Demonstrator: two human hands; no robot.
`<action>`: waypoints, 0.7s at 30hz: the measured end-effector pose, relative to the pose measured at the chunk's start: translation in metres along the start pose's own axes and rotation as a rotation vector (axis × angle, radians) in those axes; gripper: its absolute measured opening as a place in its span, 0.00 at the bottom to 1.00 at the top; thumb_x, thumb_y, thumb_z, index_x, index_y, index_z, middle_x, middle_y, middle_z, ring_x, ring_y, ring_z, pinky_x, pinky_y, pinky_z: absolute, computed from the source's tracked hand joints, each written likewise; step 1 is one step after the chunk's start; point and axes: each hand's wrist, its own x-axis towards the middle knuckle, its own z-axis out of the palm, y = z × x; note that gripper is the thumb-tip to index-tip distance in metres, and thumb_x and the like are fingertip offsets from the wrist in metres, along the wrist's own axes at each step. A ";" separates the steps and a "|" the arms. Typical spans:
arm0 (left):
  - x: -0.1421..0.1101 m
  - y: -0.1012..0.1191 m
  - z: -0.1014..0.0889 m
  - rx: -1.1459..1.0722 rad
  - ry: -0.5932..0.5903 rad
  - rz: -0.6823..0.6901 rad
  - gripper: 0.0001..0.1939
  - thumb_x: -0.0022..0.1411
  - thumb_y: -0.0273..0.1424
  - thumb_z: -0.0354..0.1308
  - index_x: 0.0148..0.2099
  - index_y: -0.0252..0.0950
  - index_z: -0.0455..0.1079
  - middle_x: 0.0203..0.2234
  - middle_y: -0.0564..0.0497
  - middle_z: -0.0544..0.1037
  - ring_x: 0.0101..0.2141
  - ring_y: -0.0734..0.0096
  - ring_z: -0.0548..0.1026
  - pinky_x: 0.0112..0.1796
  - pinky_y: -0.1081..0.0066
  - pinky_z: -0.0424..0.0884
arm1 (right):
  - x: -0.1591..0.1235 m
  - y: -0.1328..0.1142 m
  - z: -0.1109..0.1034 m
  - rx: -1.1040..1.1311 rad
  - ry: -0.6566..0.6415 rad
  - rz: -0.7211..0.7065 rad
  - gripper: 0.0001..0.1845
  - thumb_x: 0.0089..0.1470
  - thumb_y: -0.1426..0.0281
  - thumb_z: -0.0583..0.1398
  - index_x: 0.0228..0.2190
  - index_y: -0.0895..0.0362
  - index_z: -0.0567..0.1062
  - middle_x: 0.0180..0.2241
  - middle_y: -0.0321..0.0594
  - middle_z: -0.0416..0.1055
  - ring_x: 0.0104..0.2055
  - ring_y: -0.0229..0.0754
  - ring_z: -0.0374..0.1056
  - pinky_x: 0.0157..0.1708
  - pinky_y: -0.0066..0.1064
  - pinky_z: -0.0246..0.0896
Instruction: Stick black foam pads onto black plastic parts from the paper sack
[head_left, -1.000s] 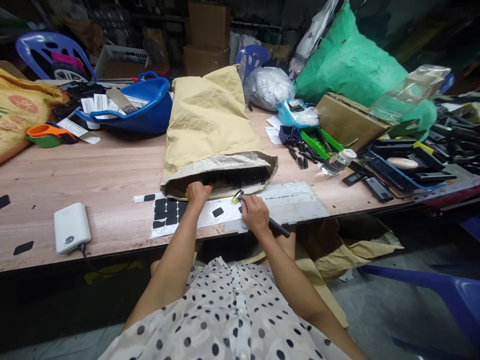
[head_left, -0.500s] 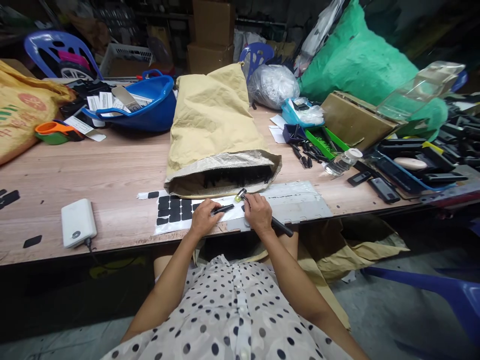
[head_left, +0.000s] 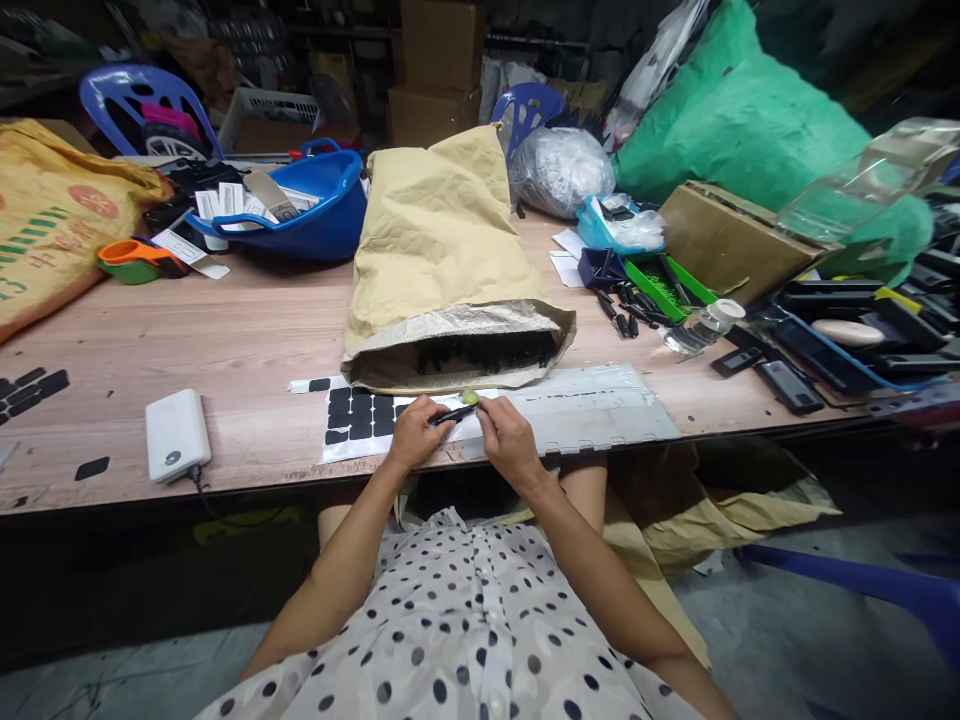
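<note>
My left hand (head_left: 415,432) is closed around a thin black pen-shaped piece (head_left: 454,414), which points right across the table's front edge. My right hand (head_left: 510,440) is closed at the far end of that piece, thumb and fingers pressed together; what lies within its grip is hidden. A small yellow-green end (head_left: 470,397) shows just beyond the right fingertips. Under the hands lies a white sheet with rounded black stickers (head_left: 352,414), left of a clear-covered grey board (head_left: 592,408). Just behind, a tan sack (head_left: 431,230) lies with its mouth towards me, dark pieces inside.
A white box with a cable (head_left: 177,435) sits to the left. Further back are a blue basin (head_left: 330,205) and an orange-yellow sack (head_left: 67,220). On the right stand a green tray (head_left: 675,295), a clear bottle (head_left: 701,328) and a blue tray of dark devices (head_left: 832,360).
My right hand has shifted slightly lower and its fingertips now meet the black piece. The black handle that stuck out below it no longer shows. The whole view has moved slightly.
</note>
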 end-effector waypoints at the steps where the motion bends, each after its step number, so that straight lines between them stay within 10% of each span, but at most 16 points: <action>1: 0.000 0.000 0.000 0.003 0.000 -0.002 0.08 0.56 0.28 0.65 0.40 0.39 0.79 0.31 0.52 0.75 0.34 0.68 0.74 0.38 0.70 0.71 | 0.000 -0.006 0.000 0.027 -0.025 -0.014 0.18 0.69 0.69 0.49 0.49 0.55 0.76 0.38 0.43 0.75 0.40 0.41 0.72 0.41 0.29 0.69; 21: 0.001 0.000 0.004 0.015 0.015 -0.011 0.08 0.56 0.27 0.65 0.39 0.40 0.80 0.30 0.53 0.75 0.34 0.68 0.73 0.38 0.69 0.71 | -0.009 -0.009 0.002 0.044 -0.039 0.031 0.19 0.68 0.68 0.49 0.49 0.55 0.77 0.37 0.44 0.75 0.38 0.42 0.72 0.38 0.30 0.69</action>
